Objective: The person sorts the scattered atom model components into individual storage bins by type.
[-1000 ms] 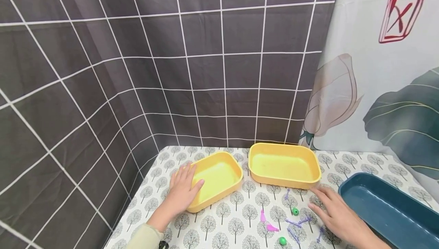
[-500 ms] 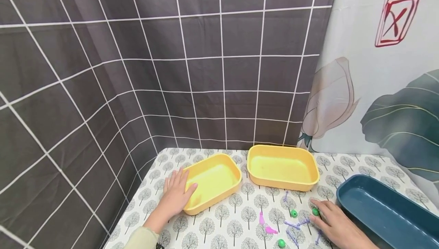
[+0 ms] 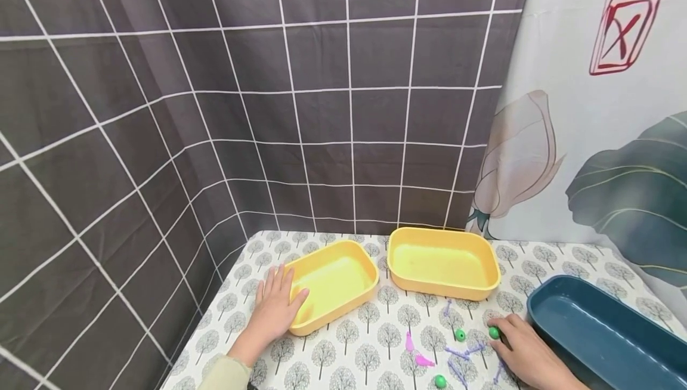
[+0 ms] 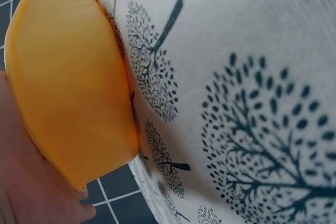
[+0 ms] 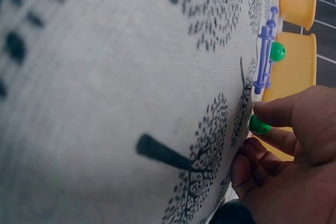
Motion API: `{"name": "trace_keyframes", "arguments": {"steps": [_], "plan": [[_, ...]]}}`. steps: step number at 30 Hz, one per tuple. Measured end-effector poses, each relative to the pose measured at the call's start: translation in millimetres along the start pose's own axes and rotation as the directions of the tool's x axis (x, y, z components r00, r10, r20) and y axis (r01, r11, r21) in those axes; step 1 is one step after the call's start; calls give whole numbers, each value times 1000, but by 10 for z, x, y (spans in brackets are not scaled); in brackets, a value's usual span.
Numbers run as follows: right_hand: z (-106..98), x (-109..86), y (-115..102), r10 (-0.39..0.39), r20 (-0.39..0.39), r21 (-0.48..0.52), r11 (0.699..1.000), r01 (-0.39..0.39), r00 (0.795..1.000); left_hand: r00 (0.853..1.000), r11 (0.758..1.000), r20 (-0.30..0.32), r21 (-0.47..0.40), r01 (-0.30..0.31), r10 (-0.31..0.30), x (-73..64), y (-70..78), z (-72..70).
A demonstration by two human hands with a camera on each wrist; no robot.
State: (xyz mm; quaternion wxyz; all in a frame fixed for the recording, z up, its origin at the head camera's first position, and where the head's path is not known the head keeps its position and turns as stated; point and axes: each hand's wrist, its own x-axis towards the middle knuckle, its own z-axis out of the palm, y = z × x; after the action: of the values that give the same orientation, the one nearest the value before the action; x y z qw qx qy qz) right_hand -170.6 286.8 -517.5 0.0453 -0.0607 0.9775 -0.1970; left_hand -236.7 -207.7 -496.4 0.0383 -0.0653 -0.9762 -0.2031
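My left hand point(image 3: 275, 306) rests on the left rim of a yellow tray point(image 3: 354, 305), its fingers straight and spread. The left wrist view has the tray's outer wall point(image 4: 73, 77) close up, with part of that hand beside it. At the right, my right hand point(image 3: 528, 345) pinches a green bead point(image 3: 494, 333) between thumb and index finger, low over the tablecloth. The bead point(image 5: 259, 125) is partly hidden by the fingers in the right wrist view. Left of this hand lie another green bead point(image 3: 460, 335), purple bar-shaped pieces point(image 3: 457, 372) and pink pieces point(image 3: 424, 360).
A second yellow tray point(image 3: 445, 288) stands at the back. Close to the right hand is a dark blue tray point(image 3: 563, 324). One more green bead point(image 3: 440, 381) lies near the front. Grey gridded cloth point(image 3: 322, 115) hangs behind the tree-patterned tablecloth point(image 3: 346, 354).
The right hand has come down around a green bead and its thumb and index finger have drawn together on it. The left hand has slid slightly outward along the yellow tray's rim.
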Motion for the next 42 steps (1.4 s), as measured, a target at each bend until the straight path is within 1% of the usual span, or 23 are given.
{"name": "trace_keyframes", "arguments": {"steps": [4, 9, 16, 19, 24, 28, 33, 38, 42], "plan": [[5, 5, 7, -28, -21, -6, 1000, 28, 999, 1000, 1000, -6, 14, -6, 6, -12, 0, 18], [-10, 5, -29, -19, -49, 8, 1000, 20, 999, 1000, 1000, -17, 22, -13, 13, -6, 1, 29], [-49, 1, -175, 6, -65, 44, 999, -4, 998, 999, 999, -31, 34, -17, 18, -28, 7, 32], [-78, 14, -244, -1, -83, 72, 997, 7, 997, 1000, 999, -21, 43, -13, 14, -36, 13, 25], [-134, 67, -374, -3, -89, 106, 994, 13, 996, 1000, 998, -3, 57, -11, 11, -33, 21, 20], [-152, 120, -462, -43, -114, 117, 992, 56, 993, 1000, 998, -10, 62, -14, 15, -7, 16, 28], [-151, 166, -586, -112, -167, 126, 983, 134, 980, 1000, 998, -14, 60, -13, 14, 10, 13, 24], [-146, 194, -705, -135, -202, 140, 976, 165, 970, 1000, 997, -14, 72, -15, 17, 2, 12, 32], [-150, 222, -800, -155, -234, 174, 965, 198, 960, 1000, 997, -14, 73, -15, 16, -7, 15, 33]]}}
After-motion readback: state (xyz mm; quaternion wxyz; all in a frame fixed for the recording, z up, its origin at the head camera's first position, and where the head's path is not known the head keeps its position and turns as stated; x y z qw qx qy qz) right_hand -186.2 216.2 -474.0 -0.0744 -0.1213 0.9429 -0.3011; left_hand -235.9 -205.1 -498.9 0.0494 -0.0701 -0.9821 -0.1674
